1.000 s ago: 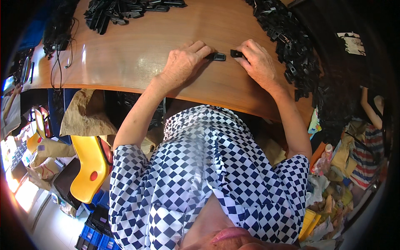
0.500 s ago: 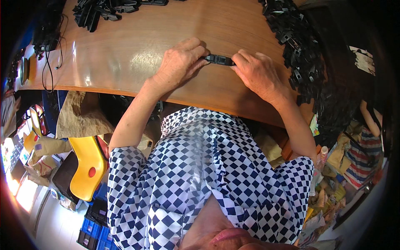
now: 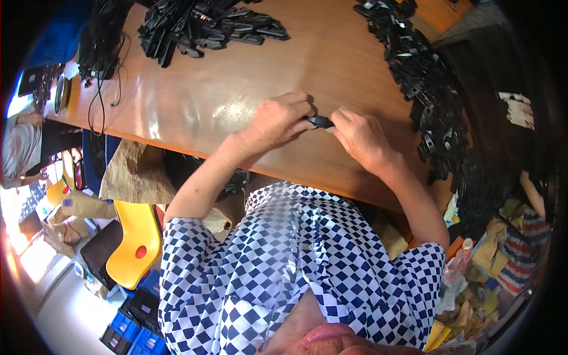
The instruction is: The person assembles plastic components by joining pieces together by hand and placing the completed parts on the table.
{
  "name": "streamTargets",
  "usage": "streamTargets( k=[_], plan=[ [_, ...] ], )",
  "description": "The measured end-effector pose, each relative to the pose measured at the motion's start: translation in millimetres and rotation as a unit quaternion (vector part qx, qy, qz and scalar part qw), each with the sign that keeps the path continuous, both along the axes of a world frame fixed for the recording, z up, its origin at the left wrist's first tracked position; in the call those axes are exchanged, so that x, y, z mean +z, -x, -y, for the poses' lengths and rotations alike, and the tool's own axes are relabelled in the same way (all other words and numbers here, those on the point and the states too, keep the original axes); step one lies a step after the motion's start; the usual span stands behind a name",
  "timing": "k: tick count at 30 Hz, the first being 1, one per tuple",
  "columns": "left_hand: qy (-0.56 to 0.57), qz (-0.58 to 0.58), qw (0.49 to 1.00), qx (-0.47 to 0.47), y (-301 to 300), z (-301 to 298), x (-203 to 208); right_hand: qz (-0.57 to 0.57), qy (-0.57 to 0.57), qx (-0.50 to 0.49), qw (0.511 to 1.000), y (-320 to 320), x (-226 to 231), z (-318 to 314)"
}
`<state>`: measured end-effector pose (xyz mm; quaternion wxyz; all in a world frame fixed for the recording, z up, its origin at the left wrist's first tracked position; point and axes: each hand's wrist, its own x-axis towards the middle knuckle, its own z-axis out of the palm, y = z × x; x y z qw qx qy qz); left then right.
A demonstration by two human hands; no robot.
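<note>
Over the wooden table, my left hand and my right hand grip a small, narrow black plastic part between them. Each hand pinches one end with thumb and fingers, so only its middle shows. Its exact kind is too small to make out. Beyond my left hand lies a heap of similar long black parts. To the right of my right hand, a long pile of black plastic pieces, some with shiny bits, runs along the table's right side.
Black cables hang over the table's left edge. A yellow chair and blue crates stand at lower left, near a brown paper sack. Another person is at the far left. Bags and scraps crowd the lower right.
The view has tilted, so the table and both heaps sit lower and more of the far heap shows. Both hands still hold the black part, which now appears turned and more covered by fingers.
</note>
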<state>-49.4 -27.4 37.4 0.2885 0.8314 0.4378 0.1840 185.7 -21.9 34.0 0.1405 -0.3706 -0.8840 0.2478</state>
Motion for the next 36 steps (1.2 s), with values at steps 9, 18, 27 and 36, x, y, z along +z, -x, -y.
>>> streamTargets(
  k=[9,18,27,36],
  plan=[
    [-0.387,-0.226,0.878,0.167,102,-165,-21,0.186,-0.281,-0.155,0.929,-69,-6,-70],
    [-0.280,-0.200,0.929,0.138,12,-96,-57,0.261,-0.301,-0.113,0.910,-80,-31,-92],
    [-0.302,-0.035,0.929,0.212,22,-36,-31,0.105,-0.339,-0.159,0.921,-75,-54,-97],
    [-0.349,-0.216,0.912,0.005,3,-40,-25,-0.242,0.118,-0.170,0.948,-38,-65,-34]
  ],
)
